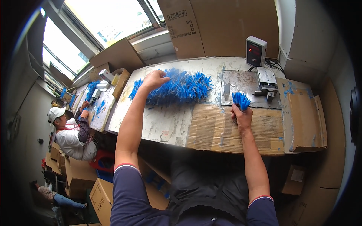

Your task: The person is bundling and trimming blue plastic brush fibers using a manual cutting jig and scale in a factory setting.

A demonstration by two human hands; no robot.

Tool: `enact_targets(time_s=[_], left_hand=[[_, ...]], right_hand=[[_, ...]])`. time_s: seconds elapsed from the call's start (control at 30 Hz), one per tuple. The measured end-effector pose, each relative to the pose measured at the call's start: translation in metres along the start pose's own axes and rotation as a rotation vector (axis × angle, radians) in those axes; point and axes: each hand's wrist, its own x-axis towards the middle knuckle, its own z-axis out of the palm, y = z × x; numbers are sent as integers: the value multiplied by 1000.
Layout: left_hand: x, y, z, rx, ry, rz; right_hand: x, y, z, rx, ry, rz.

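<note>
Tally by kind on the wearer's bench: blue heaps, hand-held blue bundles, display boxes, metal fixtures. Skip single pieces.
Blue heap: 1
Blue bundle in the right hand: 1
White display box: 1
Metal fixture: 1
Total: 4

Blue bundle (pixel 241 100) in right hand (pixel 243 117), left hand (pixel 154 80) at blue heap (pixel 187 86)

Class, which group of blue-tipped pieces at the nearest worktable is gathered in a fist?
The small bundle in the person's right hand: it is tightly gathered, whereas the large pile lies loosely spread on the worktable.
</note>
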Motion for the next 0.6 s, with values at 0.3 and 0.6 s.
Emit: enact_targets(time_s=[0.3,0.6], left_hand=[[19,12,22,241,44,-126],[12,6,42,177,254,-128]], right_hand=[[-1,4,3,-31,-33,2],[1,3,-2,-19,-39,14]])
